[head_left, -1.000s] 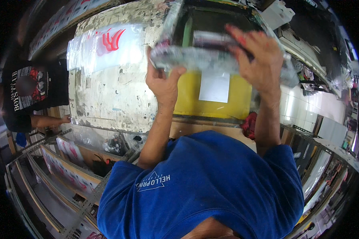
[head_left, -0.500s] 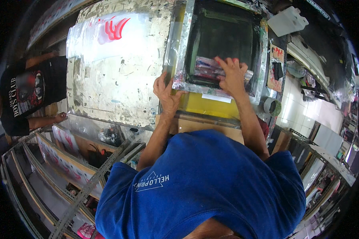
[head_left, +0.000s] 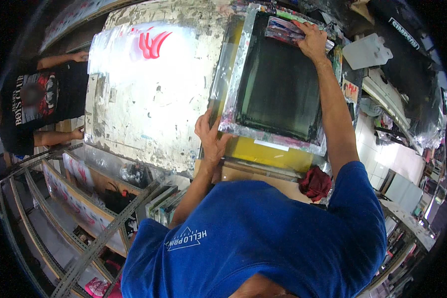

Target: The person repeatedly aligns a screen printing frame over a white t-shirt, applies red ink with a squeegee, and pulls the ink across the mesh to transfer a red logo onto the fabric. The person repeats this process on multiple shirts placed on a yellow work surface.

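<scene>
A silver-edged screen printing frame [head_left: 230,87] with dark mesh [head_left: 285,82] lies over a yellow board [head_left: 263,155]. My right hand [head_left: 313,42] is at the far end of the mesh, closed on an ink-stained squeegee [head_left: 284,30]; its blade edge is hidden. My left hand [head_left: 212,136] grips the frame's near left corner, with the thumb over the rim and the fingers along the side. A white paper strip [head_left: 271,145] shows at the frame's near edge.
Left of the frame stands a paint-worn white table [head_left: 149,114] with a clear sheet bearing a red print [head_left: 154,43]. Another person [head_left: 39,107] is at its left side. A white jug [head_left: 366,51] lies to the right, a dark red cloth [head_left: 315,184] nearby. Metal racks [head_left: 59,198] hold printed sheets.
My right hand has moved away from me, carrying the squeegee from the near end of the mesh to the far end. My left hand stays at the corner. The other person's far hand has reached the table.
</scene>
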`<state>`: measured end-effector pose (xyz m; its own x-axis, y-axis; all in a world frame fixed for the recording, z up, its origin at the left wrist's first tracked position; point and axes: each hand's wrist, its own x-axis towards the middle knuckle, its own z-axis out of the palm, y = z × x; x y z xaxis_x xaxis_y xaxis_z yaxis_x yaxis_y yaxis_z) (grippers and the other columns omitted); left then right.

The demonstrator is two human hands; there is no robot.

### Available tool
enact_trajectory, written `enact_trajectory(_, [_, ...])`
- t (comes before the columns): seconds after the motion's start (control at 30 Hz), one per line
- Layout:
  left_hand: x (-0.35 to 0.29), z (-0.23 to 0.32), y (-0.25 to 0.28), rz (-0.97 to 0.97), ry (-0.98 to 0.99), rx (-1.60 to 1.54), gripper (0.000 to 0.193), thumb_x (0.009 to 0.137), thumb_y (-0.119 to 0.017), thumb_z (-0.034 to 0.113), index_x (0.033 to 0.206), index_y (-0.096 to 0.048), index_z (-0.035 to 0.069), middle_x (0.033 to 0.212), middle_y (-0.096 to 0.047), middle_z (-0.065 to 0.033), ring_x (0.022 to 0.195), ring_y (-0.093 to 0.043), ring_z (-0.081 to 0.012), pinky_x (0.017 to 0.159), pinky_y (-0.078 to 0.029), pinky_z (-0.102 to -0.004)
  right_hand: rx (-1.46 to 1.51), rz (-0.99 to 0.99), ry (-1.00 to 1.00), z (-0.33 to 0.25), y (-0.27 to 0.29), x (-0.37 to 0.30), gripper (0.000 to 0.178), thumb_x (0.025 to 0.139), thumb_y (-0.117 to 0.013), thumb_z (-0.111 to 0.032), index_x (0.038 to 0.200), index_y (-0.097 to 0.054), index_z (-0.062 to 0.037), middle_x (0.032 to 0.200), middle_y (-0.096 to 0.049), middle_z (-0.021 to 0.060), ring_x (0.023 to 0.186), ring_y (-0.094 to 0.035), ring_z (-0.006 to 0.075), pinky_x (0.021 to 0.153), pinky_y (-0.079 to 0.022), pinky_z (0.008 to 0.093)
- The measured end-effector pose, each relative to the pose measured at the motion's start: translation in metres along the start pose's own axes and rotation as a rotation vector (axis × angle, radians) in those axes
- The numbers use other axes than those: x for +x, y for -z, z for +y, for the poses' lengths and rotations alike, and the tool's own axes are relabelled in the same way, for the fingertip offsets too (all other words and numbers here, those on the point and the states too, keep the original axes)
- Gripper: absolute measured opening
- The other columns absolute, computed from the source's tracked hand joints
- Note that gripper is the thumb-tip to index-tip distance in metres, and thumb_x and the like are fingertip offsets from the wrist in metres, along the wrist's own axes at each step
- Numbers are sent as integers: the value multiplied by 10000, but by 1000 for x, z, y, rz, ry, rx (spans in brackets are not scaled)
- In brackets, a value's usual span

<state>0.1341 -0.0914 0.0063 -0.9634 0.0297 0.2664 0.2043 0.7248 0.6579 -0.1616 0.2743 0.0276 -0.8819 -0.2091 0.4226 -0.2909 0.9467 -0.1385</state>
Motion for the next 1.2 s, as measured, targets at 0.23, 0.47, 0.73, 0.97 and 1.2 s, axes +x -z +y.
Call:
enact_trajectory(0.23, [0,1,2,19,-4,-29,669,697,-824,317,1264,-630,18,1416,-494,-183,1307,-381,-378,1091,-250,-508,182,9,10,15,2,36,536,770,-688,-176,1293,-648,-287,1124,-721,86,1015,-670,330,835,-499,474])
enact_trajectory(0.47, [-7,4,-5,15,95,-137,626,703,-804,183,1272,-619,-1,1269,-544,-188,1198,-436,-352,1042,-320,-451,694,-54,-417,4,48,-23,541,799,-726,-17,1325,-632,-101,1181,-711,90,1039,-647,165,933,-473,280])
enact_trajectory(0.73, [25,41,17,272,24,-291,610,683,-836,84,1237,-616,-48,1147,-568,-185,1136,-470,-338,988,-376,-426,305,-168,-251,-167,206,-128,516,783,-714,-142,1286,-664,-250,1079,-714,120,997,-663,341,885,-516,404])
enact_trajectory(0.97, [128,116,67,401,58,-639,349,864,-705,53,1175,-615,-78,1092,-643,-129,1011,-583,-204,949,-446,-320,79,177,3,-171,265,-84,653,701,-799,-263,1332,-643,-200,1189,-679,97,978,-613,291,936,-440,389])
enact_trajectory(1.2, [130,43,4,268,210,-292,496,872,-742,232,1233,-601,-78,1118,-646,-180,1027,-610,-274,930,-461,-400,193,298,66,-135,310,11,350,797,-675,-298,1035,-769,-61,779,-748,111,585,-643,206,578,-496,283])
